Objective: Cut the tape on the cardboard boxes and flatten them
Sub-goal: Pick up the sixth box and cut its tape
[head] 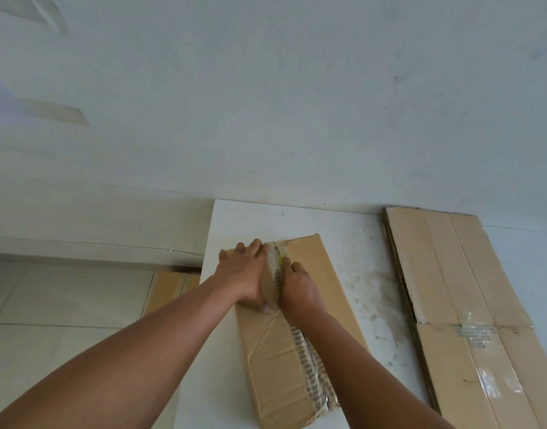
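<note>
Now left hand [244, 274] presses box [318, 264] (fingers straight); right hand [300, 287] grips cutter [280, 259].

Both bare forearms reached forward, the left entering from 8 o'clock and the right from 5 o'clock, converging near centre. Left hand [244, 274] lay palm-down, fingers straight and spread toward 1 o'clock. Right hand [300, 291], just beside it at 3 o'clock, was curled round a yellow cutter [280, 259], back of hand upward.
</note>
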`<state>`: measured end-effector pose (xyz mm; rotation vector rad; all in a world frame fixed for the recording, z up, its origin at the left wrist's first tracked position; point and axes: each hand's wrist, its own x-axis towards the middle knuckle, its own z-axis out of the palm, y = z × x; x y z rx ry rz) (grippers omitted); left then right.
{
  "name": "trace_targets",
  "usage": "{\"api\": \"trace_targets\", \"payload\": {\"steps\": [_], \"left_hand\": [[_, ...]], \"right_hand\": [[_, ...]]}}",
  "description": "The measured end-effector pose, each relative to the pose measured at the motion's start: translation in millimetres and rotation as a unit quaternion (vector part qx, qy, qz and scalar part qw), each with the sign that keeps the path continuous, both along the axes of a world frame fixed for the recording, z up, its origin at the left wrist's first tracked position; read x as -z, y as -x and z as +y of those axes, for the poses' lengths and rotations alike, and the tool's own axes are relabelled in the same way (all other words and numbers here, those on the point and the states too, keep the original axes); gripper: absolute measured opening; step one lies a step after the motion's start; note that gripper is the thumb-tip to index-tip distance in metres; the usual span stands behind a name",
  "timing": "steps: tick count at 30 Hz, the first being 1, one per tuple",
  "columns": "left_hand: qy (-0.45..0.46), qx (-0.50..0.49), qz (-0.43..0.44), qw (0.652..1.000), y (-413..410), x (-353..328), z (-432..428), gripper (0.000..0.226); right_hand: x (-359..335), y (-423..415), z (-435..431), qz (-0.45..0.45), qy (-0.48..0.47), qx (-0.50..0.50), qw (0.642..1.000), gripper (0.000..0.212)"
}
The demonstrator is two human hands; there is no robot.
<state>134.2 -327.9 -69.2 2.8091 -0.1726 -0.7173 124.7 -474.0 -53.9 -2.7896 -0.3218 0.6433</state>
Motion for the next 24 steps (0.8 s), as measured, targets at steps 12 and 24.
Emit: {"api": "trace_targets", "payload": {"steps": [12, 24], "left_hand": [[0.008, -0.002, -0.001, 1.000, -1.6, 3.8, -0.8, 0.136], [-0.013, 0.003, 0.007, 1.000, 1.8, -1.1, -3.7, 0.136]], "right_hand": [[-3.5, -9.8, 7.0, 0.003, 0.050, -0.055, 0.997, 0.068], [-13.7, -4.1, 1.8, 0.021, 0.077, -0.045, 0.996, 0.050]]}}
